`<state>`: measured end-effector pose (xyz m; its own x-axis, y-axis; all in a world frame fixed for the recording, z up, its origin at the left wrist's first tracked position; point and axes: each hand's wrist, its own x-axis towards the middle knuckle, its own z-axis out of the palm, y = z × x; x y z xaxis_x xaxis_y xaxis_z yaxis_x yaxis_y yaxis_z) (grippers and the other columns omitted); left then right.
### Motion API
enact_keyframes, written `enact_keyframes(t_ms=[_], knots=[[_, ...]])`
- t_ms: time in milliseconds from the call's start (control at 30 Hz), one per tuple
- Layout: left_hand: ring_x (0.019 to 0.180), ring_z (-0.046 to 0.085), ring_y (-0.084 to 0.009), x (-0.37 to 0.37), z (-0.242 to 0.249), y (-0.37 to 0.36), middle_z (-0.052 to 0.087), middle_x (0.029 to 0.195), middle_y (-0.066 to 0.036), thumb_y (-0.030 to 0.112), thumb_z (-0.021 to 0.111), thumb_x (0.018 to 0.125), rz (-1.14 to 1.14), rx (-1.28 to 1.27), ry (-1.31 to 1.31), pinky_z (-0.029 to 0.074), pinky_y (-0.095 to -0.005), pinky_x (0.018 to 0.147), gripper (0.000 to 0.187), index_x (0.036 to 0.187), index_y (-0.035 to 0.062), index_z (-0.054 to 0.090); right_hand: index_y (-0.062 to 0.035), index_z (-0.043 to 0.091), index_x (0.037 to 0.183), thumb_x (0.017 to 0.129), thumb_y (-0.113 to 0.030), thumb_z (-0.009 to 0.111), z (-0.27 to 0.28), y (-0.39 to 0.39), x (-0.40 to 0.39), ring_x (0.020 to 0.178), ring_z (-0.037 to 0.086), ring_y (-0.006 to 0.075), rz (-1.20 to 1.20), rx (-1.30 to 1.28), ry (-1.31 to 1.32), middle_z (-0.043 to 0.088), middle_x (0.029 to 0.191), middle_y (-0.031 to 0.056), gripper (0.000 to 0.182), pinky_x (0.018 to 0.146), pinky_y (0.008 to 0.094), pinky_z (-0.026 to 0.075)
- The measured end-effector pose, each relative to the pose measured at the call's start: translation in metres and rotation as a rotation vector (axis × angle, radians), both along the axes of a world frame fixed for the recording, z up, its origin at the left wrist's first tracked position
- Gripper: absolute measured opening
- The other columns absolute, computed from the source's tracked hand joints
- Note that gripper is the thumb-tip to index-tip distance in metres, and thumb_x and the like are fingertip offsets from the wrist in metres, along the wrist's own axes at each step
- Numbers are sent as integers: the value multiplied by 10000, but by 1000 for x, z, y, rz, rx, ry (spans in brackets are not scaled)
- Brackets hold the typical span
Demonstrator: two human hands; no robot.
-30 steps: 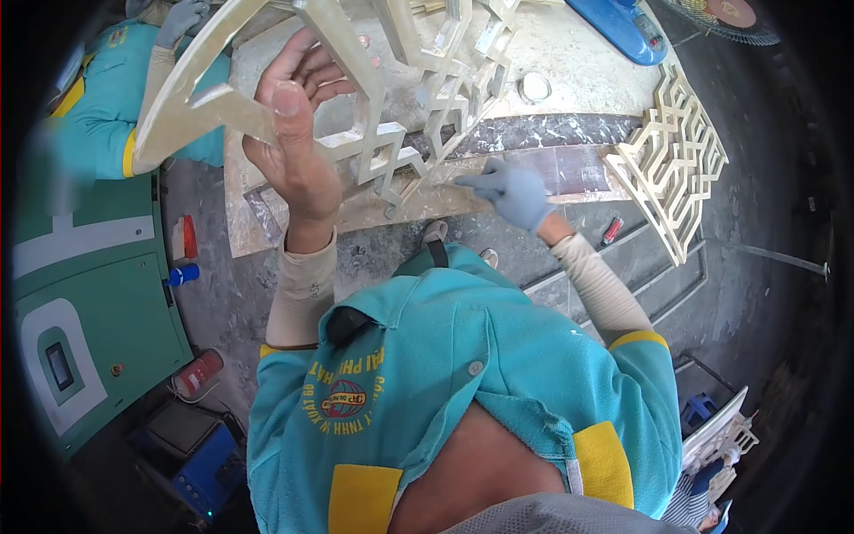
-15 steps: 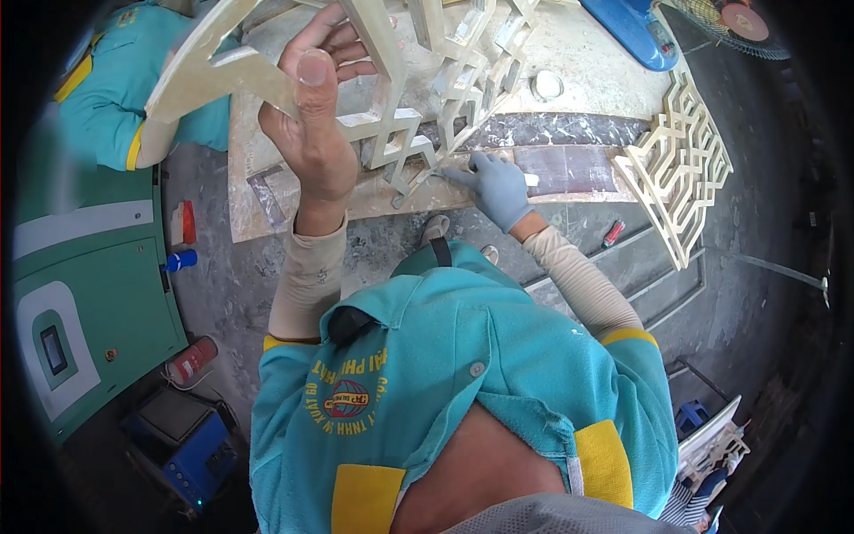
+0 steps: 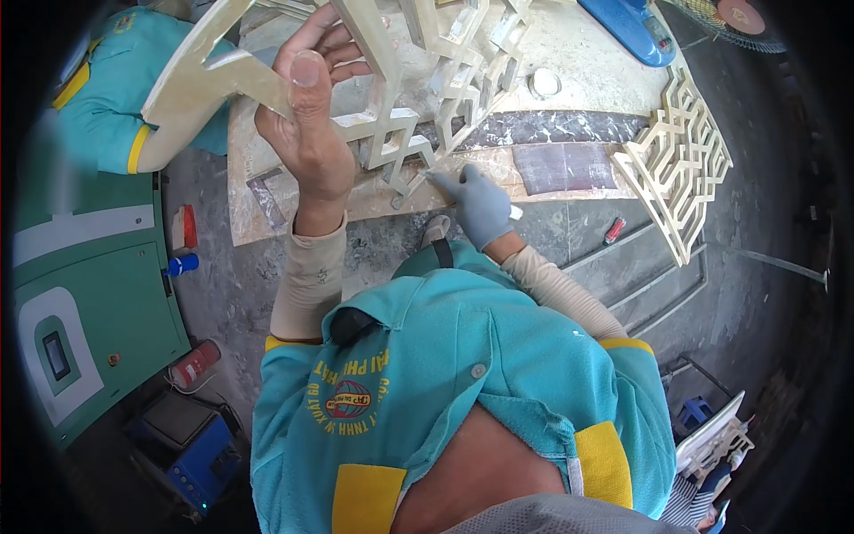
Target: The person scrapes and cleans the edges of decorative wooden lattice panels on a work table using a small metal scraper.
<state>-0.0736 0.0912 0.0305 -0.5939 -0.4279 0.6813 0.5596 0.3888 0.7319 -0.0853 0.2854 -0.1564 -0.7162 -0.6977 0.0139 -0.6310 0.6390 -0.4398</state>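
Observation:
My left hand (image 3: 311, 133), bare, grips a pale wooden lattice panel (image 3: 378, 89) held up over the table; the thumb lies in front and the fingers curl behind the wood. My right hand (image 3: 483, 205) wears a grey glove and is closed around a slim tool whose white handle end (image 3: 516, 212) sticks out below the palm. Its index finger points along the tool toward the panel's lower corner. The tool's working end is too small to make out. A small round cup of white paste (image 3: 544, 84) sits on the worktable (image 3: 587, 93).
Another lattice panel (image 3: 676, 169) leans at the table's right end. Blue equipment (image 3: 636, 31) and a fan (image 3: 738, 22) stand beyond. At left are a co-worker's sleeve (image 3: 107, 98) and a green machine (image 3: 98, 294). A red-handled object (image 3: 614, 231) and metal bars (image 3: 640, 285) lie on the floor.
My right hand has drawn slightly left and down toward my body, turning the tool's white end downward. My left hand and the panel have shifted only a little left.

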Motion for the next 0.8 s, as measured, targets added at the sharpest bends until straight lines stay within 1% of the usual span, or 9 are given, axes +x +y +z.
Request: enact_keyframes(t_ms=[100,167,200,300,400,467,600,667,800], knots=[[959,692,-313,-1,-1,1,633,1111,-307,428,392,1030,1,13,9,584,-379,796,662,1317,-167,437,-393,668,1206,847,-98,610,1,-2,16,730,633,281,60,56,35,532,869,66,468,608,410,510],[959,692,-313,1,0,1,634,1111,-306,428,392,1030,-2,6,-1,583,-379,799,660,1316,-165,439,-338,629,1257,802,-71,633,8,-1,18,773,653,307,162,109,-63,545,937,109,527,627,416,534],[958,692,-312,1,0,1,635,1110,-305,428,392,1030,-2,0,-9,583,-379,801,658,1315,-163,442,-338,629,1257,802,-71,633,10,-1,14,773,653,307,163,107,-63,545,937,109,527,627,416,534],[955,694,-310,0,0,2,637,1110,-301,433,394,1030,-14,-20,4,583,-373,800,660,1315,-159,444,-345,621,1269,795,-55,641,8,2,1,788,664,307,47,68,-119,547,981,110,556,645,417,548],[949,696,-307,1,-1,5,641,1110,-299,439,395,1030,10,-8,9,581,-369,794,661,1313,-156,449,-344,620,1275,803,-50,632,6,0,6,793,669,314,-48,53,-71,550,993,118,557,659,421,553],[951,695,-307,2,1,6,641,1111,-299,440,396,1029,7,-10,0,581,-369,796,662,1311,-157,451,-333,619,1281,825,-59,602,12,-3,21,794,669,326,76,169,-62,555,987,134,532,655,424,548],[950,697,-310,2,0,6,640,1111,-303,431,395,1031,5,-14,-2,582,-369,800,653,1307,-159,453,-333,618,1281,832,-58,590,11,2,13,780,670,327,136,62,-169,562,986,136,527,645,431,546],[952,697,-311,3,-1,6,639,1111,-305,424,397,1031,-5,-22,2,582,-370,800,649,1308,-160,452,-349,618,1274,826,-51,600,11,0,5,815,674,330,-58,25,-152,563,1014,129,538,671,435,558],[956,697,-315,3,2,11,638,1110,-308,412,396,1031,-20,-15,1,583,-371,797,640,1307,-163,449,-350,618,1272,824,-49,607,10,-12,16,828,676,336,-97,94,-110,566,1012,128,540,681,435,562]])
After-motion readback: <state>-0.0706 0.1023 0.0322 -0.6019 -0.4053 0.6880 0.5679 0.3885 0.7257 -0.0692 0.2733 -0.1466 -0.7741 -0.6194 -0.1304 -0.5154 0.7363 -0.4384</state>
